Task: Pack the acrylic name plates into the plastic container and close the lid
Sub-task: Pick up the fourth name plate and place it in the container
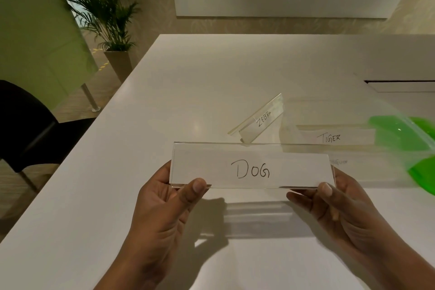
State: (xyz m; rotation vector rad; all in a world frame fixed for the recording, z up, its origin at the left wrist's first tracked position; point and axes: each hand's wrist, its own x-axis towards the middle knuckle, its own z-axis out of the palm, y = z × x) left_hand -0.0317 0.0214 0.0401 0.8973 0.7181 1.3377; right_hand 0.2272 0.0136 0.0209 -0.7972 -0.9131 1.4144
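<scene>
Head view shows both hands holding up a clear name plate (252,166) that says DOG, near the person and above the white table (164,106). Left hand (162,205) pinches its left end, and right hand (339,209) pinches its right end. Farther off, the ZEBRA plate (261,120) lies on the table. At the right, the TIGER plate (334,138) seems to sit inside the clear container (388,172) with green clips.
</scene>
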